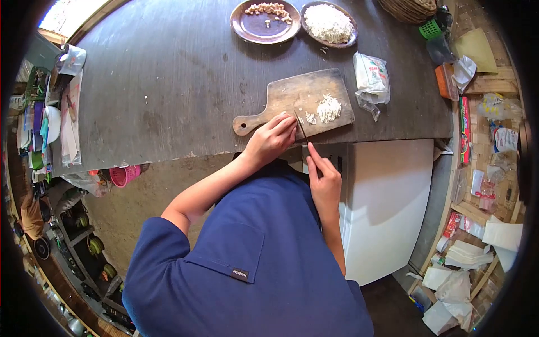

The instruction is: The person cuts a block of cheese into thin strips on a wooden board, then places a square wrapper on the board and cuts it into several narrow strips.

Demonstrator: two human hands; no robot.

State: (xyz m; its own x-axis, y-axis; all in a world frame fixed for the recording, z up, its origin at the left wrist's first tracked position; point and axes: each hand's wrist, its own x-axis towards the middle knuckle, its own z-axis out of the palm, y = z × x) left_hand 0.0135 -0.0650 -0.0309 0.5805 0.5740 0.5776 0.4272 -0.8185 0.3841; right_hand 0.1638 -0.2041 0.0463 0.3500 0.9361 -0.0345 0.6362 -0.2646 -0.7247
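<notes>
A wooden cutting board (286,90) with a handle lies at the table's near edge. My left hand (272,137) rests on its near side, fingers curled and pressed together. Whatever lies under those fingertips is hidden. My right hand (324,177) is closed around the handle of a knife (302,128), its index finger stretched along the top. The blade stands on the board right beside my left fingertips. Just right of the blade are a few white slivers (311,118), and beyond them a small heap of thin white strips (329,108).
At the back stand a plate (264,35) with brown pieces and a plate (353,38) heaped with white shreds (329,23). A plastic bag of white contents (371,76) sits right of the board. Under the table's right side is a white cabinet-like box (387,208).
</notes>
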